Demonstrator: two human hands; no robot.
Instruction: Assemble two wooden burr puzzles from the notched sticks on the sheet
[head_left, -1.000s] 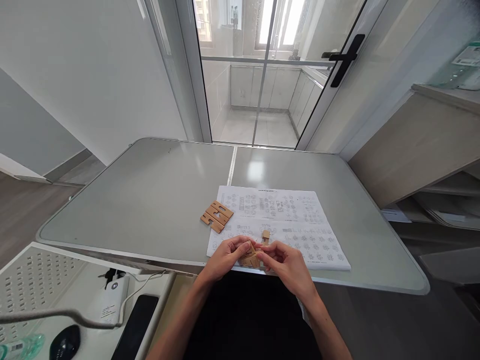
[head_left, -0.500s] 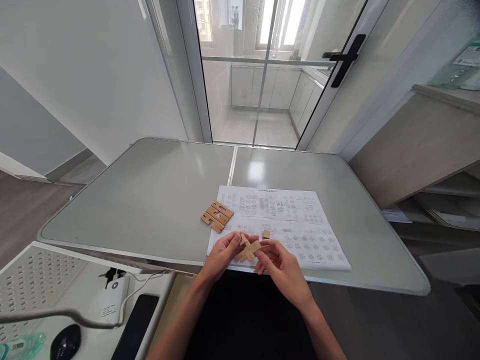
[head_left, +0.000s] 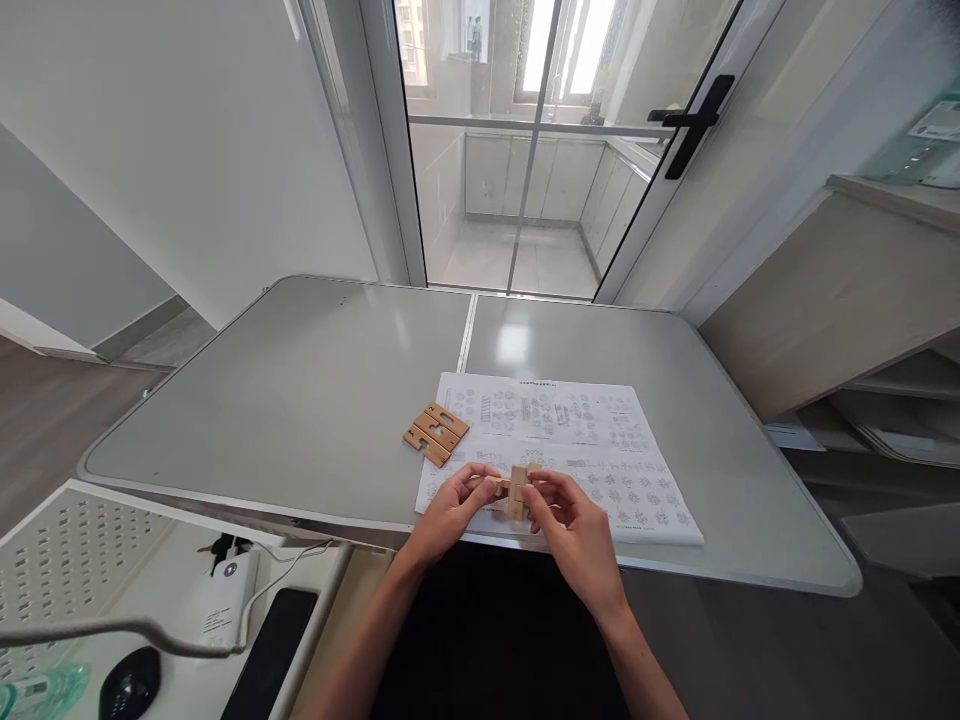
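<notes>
Between my two hands, above the near edge of a printed instruction sheet (head_left: 630,450), is a small light-wood interlocking block puzzle (head_left: 517,492). My left hand (head_left: 455,503) pinches its left end with thumb and fingertips. From the other side, my right hand (head_left: 568,518) grips the upright part with thumb and fingers. Part of the puzzle is hidden by my fingers. Just behind it, the loose wooden piece (head_left: 533,467) is mostly covered. Left of the hands, several flat brown wooden pieces with cut-outs (head_left: 436,434) lie side by side, overlapping the sheet's left edge.
The grey table (head_left: 300,390) has a rim along its edge. At lower left, a white cart (head_left: 75,560) carries a black phone (head_left: 271,650), a mouse (head_left: 130,684), a white power bank (head_left: 229,598) with a cable, and a bottle (head_left: 45,690). Shelves stand at right.
The puzzle has been turned: its crossed bars faced up before, and now a block stands upright toward me. Both hands have shifted slightly to the right with it.
</notes>
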